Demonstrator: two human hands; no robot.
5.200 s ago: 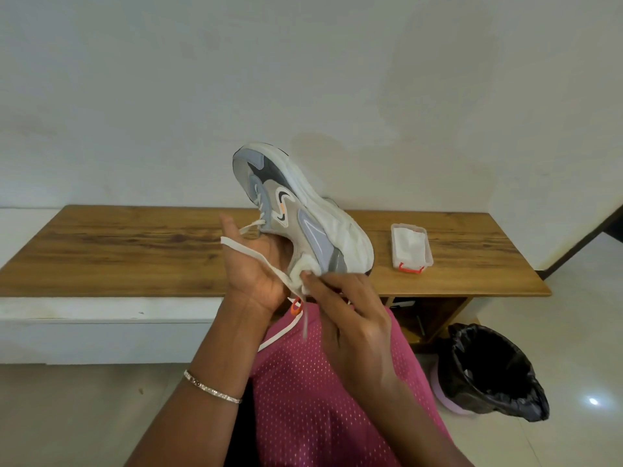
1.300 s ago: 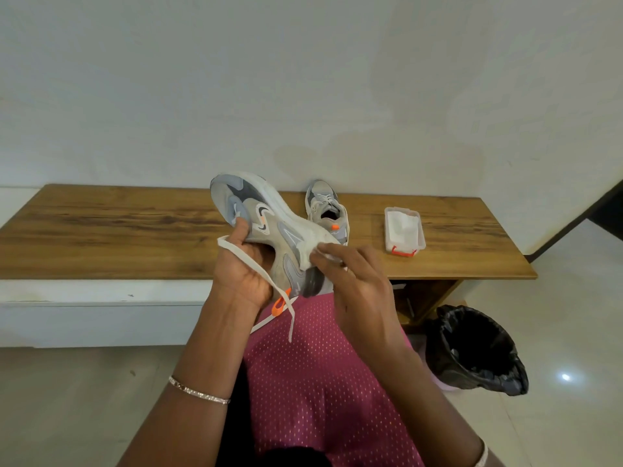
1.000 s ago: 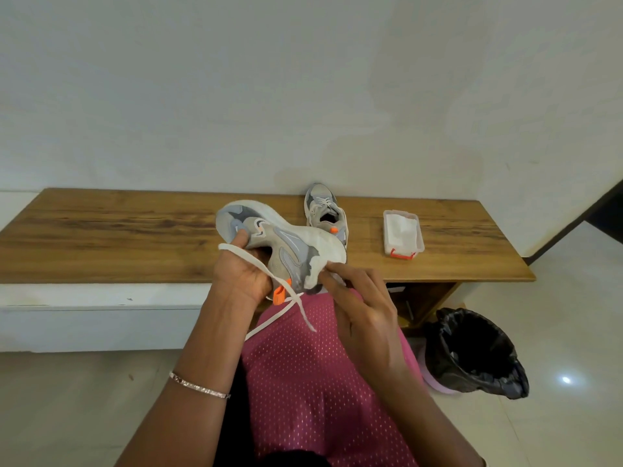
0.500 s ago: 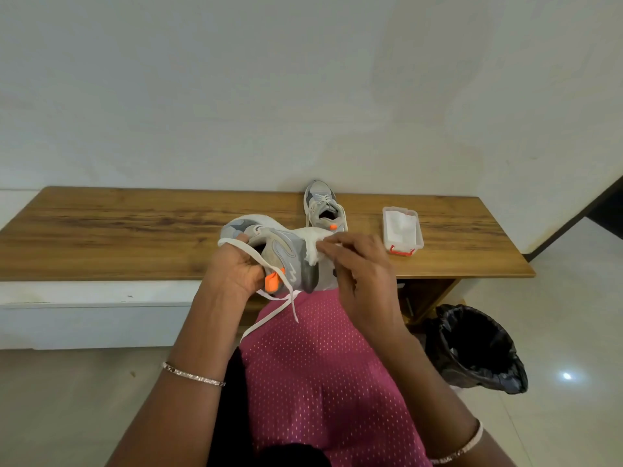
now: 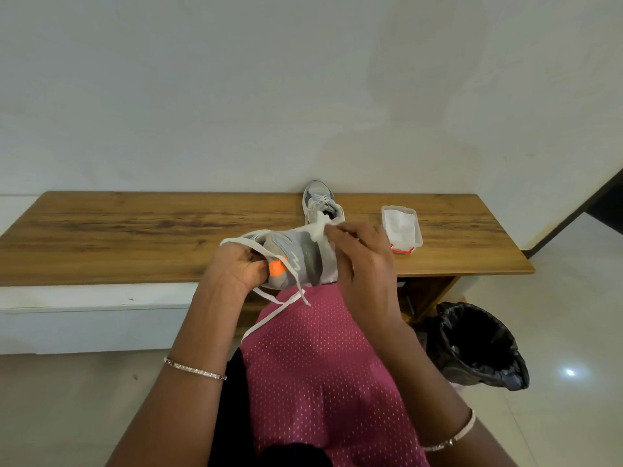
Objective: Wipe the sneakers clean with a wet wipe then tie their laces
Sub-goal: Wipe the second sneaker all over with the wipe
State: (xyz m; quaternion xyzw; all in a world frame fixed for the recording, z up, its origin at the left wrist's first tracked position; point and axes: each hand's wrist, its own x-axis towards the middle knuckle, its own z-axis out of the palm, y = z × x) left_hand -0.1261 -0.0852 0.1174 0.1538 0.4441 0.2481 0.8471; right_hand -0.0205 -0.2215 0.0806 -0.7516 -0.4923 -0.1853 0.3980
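The grey-and-white mesh sneaker with an orange heel tab is held in the air above the person's lap, just in front of the long wooden desk. The left hand curls round its heel end, fingers closed near the orange tab, while the right hand pinches a crumpled white wet wipe against the upper. So both grips are closed, one on the shoe and one on the wipe.

The shoe looks light and fairly soft in the upper, with a stiffer sole, so the heel and sole edge seem the soundest places to hold. Its flat white laces hang loose and untied towards the lap (they could snag or swing during turning). The thin, damp wipe probably bunches easily.

The second grey sneaker stands on the desk by the wall, near a clear plastic wipe tub.
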